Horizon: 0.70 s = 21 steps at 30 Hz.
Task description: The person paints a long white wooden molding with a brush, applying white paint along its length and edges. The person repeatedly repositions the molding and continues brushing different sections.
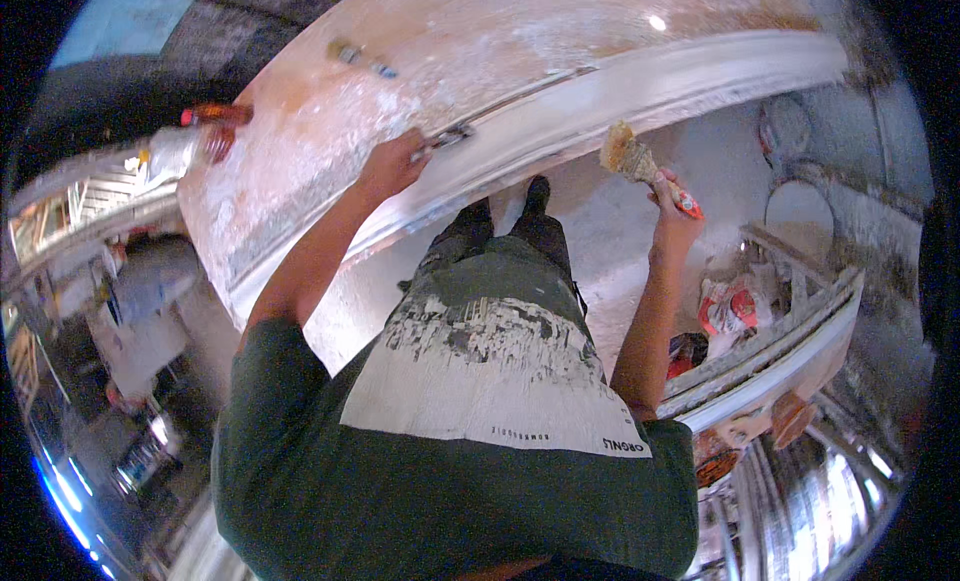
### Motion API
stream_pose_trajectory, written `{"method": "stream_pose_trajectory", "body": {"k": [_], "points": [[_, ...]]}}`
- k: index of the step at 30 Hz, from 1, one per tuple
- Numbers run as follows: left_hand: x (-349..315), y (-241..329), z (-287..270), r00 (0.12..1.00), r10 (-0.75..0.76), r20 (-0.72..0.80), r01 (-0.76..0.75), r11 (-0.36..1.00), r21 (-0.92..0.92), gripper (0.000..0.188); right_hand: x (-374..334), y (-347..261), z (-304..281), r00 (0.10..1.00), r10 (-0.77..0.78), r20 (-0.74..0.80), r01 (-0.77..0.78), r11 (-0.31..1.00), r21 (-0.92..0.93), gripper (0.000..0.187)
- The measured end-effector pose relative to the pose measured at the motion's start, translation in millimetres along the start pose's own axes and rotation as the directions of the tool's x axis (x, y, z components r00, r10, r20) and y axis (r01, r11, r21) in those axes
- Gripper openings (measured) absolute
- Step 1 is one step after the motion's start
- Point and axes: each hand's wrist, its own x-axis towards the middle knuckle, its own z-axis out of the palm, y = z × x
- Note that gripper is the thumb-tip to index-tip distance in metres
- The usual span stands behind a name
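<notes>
A long white plaster moulding (640, 91) runs along the near edge of the worktable (330, 111). My left hand (393, 167) is closed on a small metal scraper (450, 137), whose blade lies over the moulding's inner edge. Off to the right, my right hand (676, 213) grips a thick paintbrush (630, 154) by its orange-red handle, over the floor just in front of the moulding. The brush's yellowish bristles point up and away from me, and its ferrule looks crusted.
A small tool (360, 57) lies farther back on the table. At the table's left end are a reddish-brown bottle (215, 114) and a plastic container (185, 151). Buckets (800, 216), a red-and-white bag (730, 306) and another long moulding (770, 381) stand to my right.
</notes>
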Motion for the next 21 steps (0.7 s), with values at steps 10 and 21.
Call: {"method": "stream_pose_trajectory", "body": {"k": [10,21], "points": [[-59.7,-0.1,26.8,0.93,-0.189,-0.316,0.089,0.948,-0.306,0.029,-43.6,-19.1,113.2,0.945,-0.163,0.284,0.197,0.976,-0.097,0.025],[-273.9,-157.0,-35.6,0.821,-0.56,-0.11,0.461,0.764,-0.451,0.022,-103.2,-48.5,225.0,0.775,-0.17,0.609,0.288,0.952,-0.101,0.023]]}}
